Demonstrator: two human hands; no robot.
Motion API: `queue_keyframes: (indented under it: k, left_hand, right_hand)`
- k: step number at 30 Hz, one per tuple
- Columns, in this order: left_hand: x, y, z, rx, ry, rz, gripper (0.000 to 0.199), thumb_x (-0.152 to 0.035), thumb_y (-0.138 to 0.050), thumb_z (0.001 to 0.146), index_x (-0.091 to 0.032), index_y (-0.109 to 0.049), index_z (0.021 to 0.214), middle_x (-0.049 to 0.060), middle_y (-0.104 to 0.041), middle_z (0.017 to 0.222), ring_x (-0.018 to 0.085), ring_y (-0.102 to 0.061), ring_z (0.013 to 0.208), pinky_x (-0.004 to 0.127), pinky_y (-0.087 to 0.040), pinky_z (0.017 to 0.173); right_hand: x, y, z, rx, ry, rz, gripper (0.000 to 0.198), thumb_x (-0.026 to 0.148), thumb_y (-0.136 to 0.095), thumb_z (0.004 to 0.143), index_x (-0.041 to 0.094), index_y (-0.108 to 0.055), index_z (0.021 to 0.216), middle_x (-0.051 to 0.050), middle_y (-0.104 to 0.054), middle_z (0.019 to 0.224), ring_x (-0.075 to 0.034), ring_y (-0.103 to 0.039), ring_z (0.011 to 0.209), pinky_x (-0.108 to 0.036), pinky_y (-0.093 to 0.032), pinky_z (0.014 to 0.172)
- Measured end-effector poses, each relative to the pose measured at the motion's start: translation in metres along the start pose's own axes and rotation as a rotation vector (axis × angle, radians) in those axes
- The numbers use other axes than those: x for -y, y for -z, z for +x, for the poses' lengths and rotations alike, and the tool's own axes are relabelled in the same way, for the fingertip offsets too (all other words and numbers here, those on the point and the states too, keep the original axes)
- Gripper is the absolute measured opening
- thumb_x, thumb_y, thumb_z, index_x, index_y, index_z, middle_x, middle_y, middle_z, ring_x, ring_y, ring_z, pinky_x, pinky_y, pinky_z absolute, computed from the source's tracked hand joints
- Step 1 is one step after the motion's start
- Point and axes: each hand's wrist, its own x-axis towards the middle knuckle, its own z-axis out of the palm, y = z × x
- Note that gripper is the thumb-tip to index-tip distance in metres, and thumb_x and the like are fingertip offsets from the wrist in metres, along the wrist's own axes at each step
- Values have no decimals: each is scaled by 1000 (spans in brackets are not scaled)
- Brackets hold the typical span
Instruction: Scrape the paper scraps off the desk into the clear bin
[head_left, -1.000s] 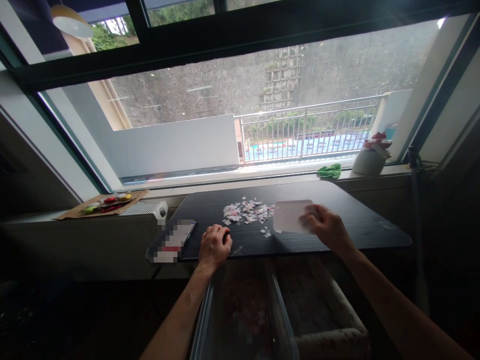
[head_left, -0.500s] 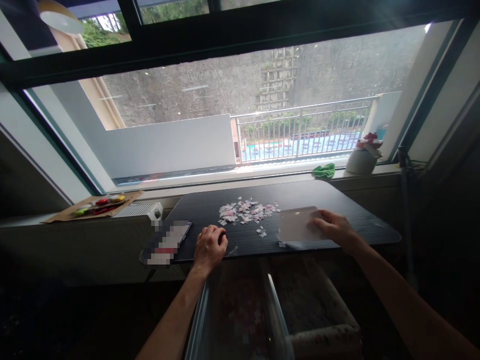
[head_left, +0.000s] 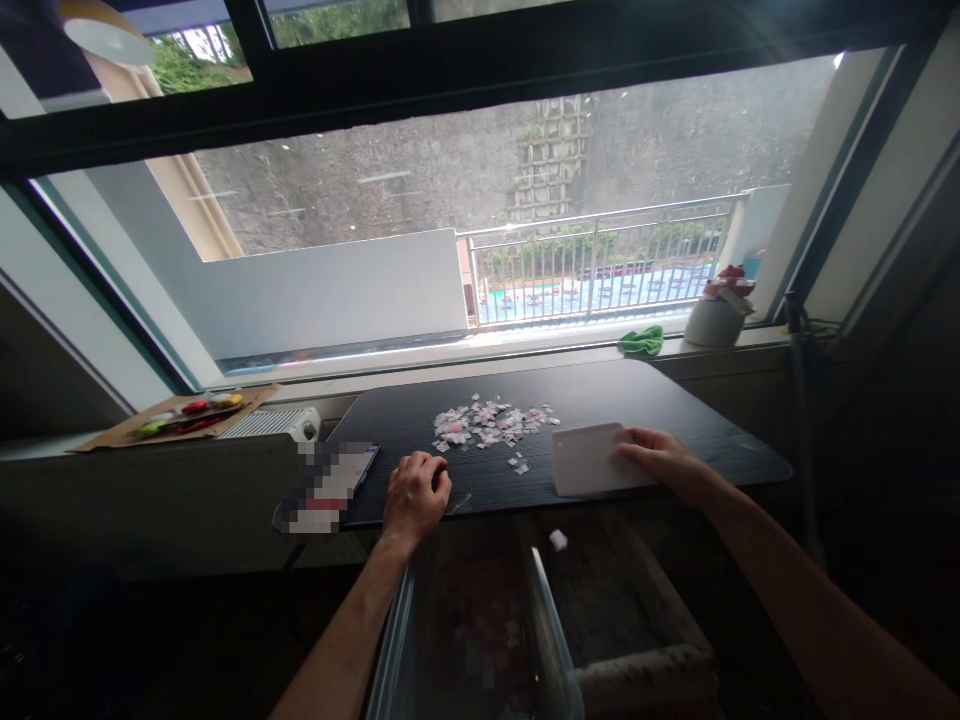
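Observation:
My right hand (head_left: pixel 664 458) grips a white flat plastic scraper (head_left: pixel 589 460) by its right end, its lower edge at the front part of the dark table (head_left: pixel 637 390). Left of the scraper, a pile of small pale paper scraps (head_left: pixel 487 422) is spread on the table. A few loose scraps (head_left: pixel 518 463) lie in front of the pile. My left hand (head_left: pixel 417 495) rests at the table's front edge with its fingers curled; what is under them is hidden. One white scrap (head_left: pixel 558 540) is in the air just below the edge.
A clear plastic bin (head_left: pixel 555 630) with scraps inside stands below the table, beside a worn padded seat (head_left: pixel 637 620). A phone (head_left: pixel 349 475), partly blurred, lies at the table's left. On the sill are a green cloth (head_left: pixel 641 341) and a white bottle (head_left: pixel 712 322).
The scraper has come slightly nearer and stands more upright. The scrap at its lower edge has left the table and is falling. My left hand has stayed in place.

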Motion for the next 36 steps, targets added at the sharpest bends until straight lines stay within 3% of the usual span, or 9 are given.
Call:
queue_keyframes:
  k: [9, 16, 25, 32, 36]
  left_hand:
    - [0, -1, 0, 9, 3, 5, 21, -26, -48, 83, -22, -66, 94, 6, -63, 99, 23, -55, 96, 37, -44, 84]
    - [0, 0, 0, 15, 7, 2, 21, -26, -48, 83, -22, -65, 95, 6, -63, 99, 23, -55, 95, 37, -44, 84]
    - [-1, 0, 0, 25, 9, 3, 22, -26, -47, 84, -22, -65, 95, 6, -63, 99, 23, -55, 96, 37, -44, 85]
    - [-2, 1, 0, 32, 23, 3, 21, -26, -48, 83, -22, -65, 95, 6, -63, 99, 23, -55, 96, 37, -44, 85]
    - [-2, 1, 0, 35, 22, 3, 22, -26, -48, 83, -21, -65, 96, 6, -63, 99, 23, -55, 96, 37, -44, 85]
  right_hand:
    - [12, -4, -9, 32, -20, 60, 20, 28, -67, 65, 18, -68, 83, -4, -73, 74, -18, -67, 62, -27, -54, 53]
    - [19, -22, 1, -142, 149, 48, 25, 28, -62, 70, 17, -64, 92, -7, -74, 80, -19, -69, 65, -24, -53, 49]
    - [27, -49, 3, -12, 193, 6, 21, 24, -55, 73, 16, -60, 92, -7, -74, 83, -18, -69, 68, -24, -52, 50]
    - [24, -54, 10, -79, 264, -103, 23, 27, -56, 74, 17, -60, 95, -8, -73, 87, -19, -69, 72, -25, -52, 53]
    - [30, -71, 6, 25, 254, -37, 23, 26, -56, 74, 17, -59, 94, -8, -73, 85, -19, -69, 69, -25, -51, 49]
